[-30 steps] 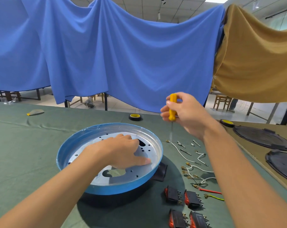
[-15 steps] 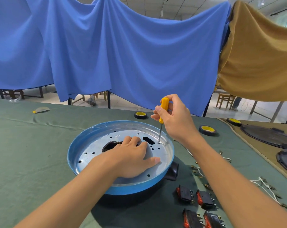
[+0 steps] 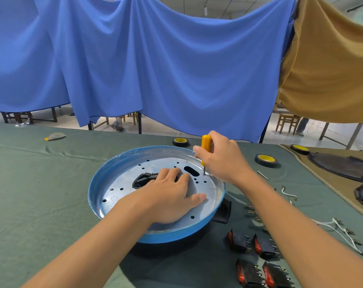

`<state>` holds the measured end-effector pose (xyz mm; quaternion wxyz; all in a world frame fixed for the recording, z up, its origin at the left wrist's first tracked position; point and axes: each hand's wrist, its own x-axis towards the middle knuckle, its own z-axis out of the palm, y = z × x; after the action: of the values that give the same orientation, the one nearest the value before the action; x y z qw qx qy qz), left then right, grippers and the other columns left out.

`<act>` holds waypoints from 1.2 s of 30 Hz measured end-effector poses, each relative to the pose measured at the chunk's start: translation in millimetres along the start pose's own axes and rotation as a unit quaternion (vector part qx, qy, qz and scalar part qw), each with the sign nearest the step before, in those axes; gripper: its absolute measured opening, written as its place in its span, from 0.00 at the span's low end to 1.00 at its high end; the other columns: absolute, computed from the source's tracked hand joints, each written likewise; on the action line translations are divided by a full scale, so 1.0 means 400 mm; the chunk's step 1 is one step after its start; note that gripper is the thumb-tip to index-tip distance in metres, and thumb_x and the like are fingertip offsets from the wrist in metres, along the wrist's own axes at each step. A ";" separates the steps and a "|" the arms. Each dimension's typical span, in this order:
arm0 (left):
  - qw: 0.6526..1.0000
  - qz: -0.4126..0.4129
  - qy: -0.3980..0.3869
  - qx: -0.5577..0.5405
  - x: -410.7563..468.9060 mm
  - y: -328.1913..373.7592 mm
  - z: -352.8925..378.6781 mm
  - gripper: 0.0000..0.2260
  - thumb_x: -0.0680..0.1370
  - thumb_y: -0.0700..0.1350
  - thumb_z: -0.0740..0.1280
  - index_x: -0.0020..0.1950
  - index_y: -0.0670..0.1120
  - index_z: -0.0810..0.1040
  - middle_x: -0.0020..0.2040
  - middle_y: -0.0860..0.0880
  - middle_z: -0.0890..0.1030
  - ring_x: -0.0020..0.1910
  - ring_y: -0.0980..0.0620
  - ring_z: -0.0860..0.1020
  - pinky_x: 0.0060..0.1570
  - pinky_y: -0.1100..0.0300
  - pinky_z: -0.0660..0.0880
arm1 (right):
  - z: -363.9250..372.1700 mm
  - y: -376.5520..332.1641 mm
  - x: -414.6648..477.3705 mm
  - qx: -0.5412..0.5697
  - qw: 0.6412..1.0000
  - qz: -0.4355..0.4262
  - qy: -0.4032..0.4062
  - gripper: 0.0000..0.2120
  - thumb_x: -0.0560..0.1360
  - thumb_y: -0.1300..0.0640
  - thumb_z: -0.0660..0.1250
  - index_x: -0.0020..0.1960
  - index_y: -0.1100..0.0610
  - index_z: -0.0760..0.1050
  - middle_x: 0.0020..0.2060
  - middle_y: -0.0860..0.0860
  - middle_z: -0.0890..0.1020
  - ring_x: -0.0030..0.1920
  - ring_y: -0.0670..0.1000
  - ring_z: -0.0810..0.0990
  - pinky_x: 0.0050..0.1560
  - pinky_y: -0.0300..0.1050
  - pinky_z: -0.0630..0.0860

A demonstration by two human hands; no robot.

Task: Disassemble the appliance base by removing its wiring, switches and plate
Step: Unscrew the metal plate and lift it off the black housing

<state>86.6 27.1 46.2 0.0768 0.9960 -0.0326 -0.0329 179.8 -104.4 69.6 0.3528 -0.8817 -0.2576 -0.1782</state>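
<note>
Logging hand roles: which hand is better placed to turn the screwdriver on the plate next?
Right. The right hand grips the yellow screwdriver, tip on the metal plate; the left hand lies flat on the plate, holding no tool.

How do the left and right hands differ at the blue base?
The left hand lies flat on the metal plate; the right hand curls round the yellow-handled screwdriver. The left hand sits near the plate's middle; the right hand at its far right edge, screwdriver upright, tip on the plate. Both are bare, over the blue base.
</note>
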 end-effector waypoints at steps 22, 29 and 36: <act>0.991 -0.096 0.089 0.025 -0.002 -0.039 -0.002 0.41 0.71 0.75 0.47 0.76 0.51 0.57 0.77 0.52 0.55 0.75 0.48 0.55 0.71 0.48 0.54 | -0.105 0.039 0.022 -0.028 0.995 0.054 -0.077 0.06 0.79 0.56 0.59 0.44 0.56 0.67 0.47 0.57 0.78 0.47 0.58 0.77 0.36 0.46 0.70; 0.979 -0.180 0.074 0.065 -0.009 -0.014 -0.016 0.50 0.63 0.81 0.48 0.72 0.46 0.60 0.61 0.45 0.73 0.57 0.46 0.70 0.54 0.53 0.67 | -0.101 0.041 0.018 -0.041 0.991 0.054 -0.111 0.06 0.79 0.55 0.58 0.43 0.53 0.67 0.48 0.55 0.78 0.47 0.56 0.77 0.36 0.45 0.69; 0.992 -0.090 -0.011 -0.083 0.009 -0.021 -0.005 0.39 0.70 0.74 0.59 0.70 0.49 0.59 0.42 0.59 0.75 0.40 0.57 0.75 0.34 0.65 0.67 | -0.114 0.039 0.019 -0.031 0.993 0.046 -0.101 0.05 0.79 0.55 0.59 0.47 0.56 0.69 0.47 0.55 0.78 0.49 0.57 0.79 0.44 0.51 0.75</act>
<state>91.0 35.5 46.6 0.1553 0.9847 0.0591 -0.0534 188.6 -144.1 96.5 0.3056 -0.9165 -0.2453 -0.0800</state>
